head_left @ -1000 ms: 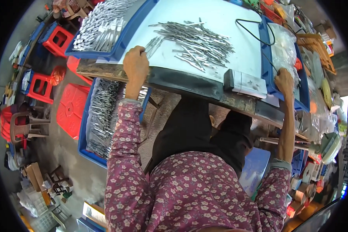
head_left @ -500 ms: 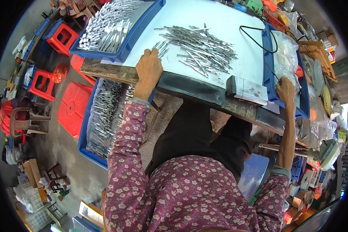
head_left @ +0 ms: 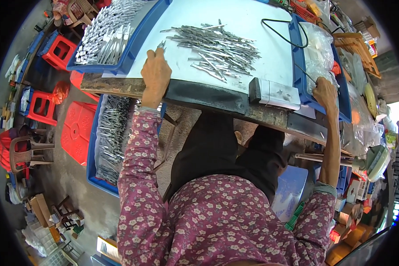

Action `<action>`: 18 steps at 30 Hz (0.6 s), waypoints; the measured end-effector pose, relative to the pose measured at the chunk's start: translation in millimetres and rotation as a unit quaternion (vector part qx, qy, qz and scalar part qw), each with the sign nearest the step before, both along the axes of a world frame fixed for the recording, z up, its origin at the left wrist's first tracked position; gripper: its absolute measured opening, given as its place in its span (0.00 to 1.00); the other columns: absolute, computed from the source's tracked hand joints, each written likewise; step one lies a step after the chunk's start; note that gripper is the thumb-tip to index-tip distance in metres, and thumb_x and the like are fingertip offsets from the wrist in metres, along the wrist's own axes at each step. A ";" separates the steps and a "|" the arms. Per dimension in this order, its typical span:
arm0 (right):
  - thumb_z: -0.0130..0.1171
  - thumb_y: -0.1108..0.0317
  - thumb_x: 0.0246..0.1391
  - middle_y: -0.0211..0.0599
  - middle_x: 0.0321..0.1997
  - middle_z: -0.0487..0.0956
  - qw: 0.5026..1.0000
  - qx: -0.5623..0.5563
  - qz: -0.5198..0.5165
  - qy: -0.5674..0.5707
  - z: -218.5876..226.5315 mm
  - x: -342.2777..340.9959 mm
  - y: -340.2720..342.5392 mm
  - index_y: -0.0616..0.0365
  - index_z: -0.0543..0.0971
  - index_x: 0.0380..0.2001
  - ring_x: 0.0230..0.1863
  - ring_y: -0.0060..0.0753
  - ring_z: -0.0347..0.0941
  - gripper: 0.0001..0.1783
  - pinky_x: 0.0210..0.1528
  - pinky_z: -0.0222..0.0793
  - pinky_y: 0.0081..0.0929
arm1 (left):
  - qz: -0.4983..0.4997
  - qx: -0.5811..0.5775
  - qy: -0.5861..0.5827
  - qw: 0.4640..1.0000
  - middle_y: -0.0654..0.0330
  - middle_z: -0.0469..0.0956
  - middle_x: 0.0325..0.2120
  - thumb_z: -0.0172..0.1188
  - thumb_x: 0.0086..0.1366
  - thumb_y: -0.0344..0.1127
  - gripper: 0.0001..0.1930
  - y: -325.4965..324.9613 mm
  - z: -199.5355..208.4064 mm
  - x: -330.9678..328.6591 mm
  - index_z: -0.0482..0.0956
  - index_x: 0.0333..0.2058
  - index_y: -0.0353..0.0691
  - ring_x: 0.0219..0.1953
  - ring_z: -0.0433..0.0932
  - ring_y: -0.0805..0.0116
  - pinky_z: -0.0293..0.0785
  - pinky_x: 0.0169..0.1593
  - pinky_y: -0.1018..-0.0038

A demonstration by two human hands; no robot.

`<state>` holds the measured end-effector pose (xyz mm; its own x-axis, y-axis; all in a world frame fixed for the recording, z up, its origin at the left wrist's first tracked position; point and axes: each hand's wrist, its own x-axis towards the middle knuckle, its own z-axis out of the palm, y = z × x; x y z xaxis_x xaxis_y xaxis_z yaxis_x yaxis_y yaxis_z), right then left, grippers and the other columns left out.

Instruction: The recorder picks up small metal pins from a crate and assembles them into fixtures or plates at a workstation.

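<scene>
My left hand (head_left: 156, 71) is closed at the front left of the white table sheet (head_left: 239, 13), with a few slim grey metal pieces (head_left: 162, 45) sticking out past its fingertips. To its right lies a loose pile of similar slim metal pieces (head_left: 217, 48), crossing one another. My right hand (head_left: 325, 93) is closed over the near part of a blue tray (head_left: 298, 75) at the right. A thin dark rod (head_left: 307, 74) runs into its fingers; the part inside the hand is hidden. Clear plastic bags (head_left: 319, 48) fill that tray.
A blue tray (head_left: 127, 60) of upright white-ended pieces stands at the table's left. Below it, another blue tray (head_left: 91, 164) holds many metal pieces. A metal block (head_left: 277, 94) sits at the front edge. A black cord (head_left: 277, 36) loops onto the sheet. Red stools (head_left: 77, 128) stand left.
The view has shifted slightly. The metal pieces that lay fanned out ahead of my left fingers are now a small bunch at the fingertips. My right hand stays at the right tray.
</scene>
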<state>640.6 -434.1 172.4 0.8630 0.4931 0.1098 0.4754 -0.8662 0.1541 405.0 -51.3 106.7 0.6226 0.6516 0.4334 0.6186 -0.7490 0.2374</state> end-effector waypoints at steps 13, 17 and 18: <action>0.52 0.69 0.38 0.55 0.27 0.74 0.994 0.040 0.085 -0.058 -24.6 21.0 -25.5 0.64 0.71 0.21 0.31 0.58 0.71 0.08 0.33 0.64 0.47 | -0.338 0.011 -0.082 0.937 0.51 0.71 0.27 0.53 0.47 0.23 0.11 -8.5 -29.4 58.2 0.77 0.31 0.40 0.34 0.70 0.51 0.67 0.36 0.61; 0.51 0.72 0.37 0.55 0.27 0.73 0.991 0.088 0.104 -0.013 -16.8 14.4 -23.2 0.66 0.71 0.22 0.33 0.57 0.71 0.07 0.34 0.65 0.46 | -0.375 -0.015 -0.095 0.922 0.55 0.72 0.28 0.55 0.48 0.24 0.07 -7.4 -16.7 42.6 0.74 0.29 0.39 0.35 0.70 0.52 0.67 0.37 0.63; 0.50 0.72 0.38 0.53 0.26 0.72 0.985 0.114 0.132 -0.001 -15.2 14.7 -27.7 0.65 0.69 0.22 0.31 0.56 0.69 0.07 0.33 0.63 0.45 | -0.378 -0.042 -0.090 0.920 0.55 0.72 0.28 0.56 0.49 0.25 0.06 -8.5 -12.5 38.9 0.75 0.29 0.39 0.36 0.70 0.53 0.67 0.38 0.64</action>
<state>655.3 -461.8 157.2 0.7084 0.6622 0.2442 0.6880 -0.7252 -0.0294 443.9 -59.8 94.2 0.8350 0.0969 0.5417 -0.1278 -0.9233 0.3622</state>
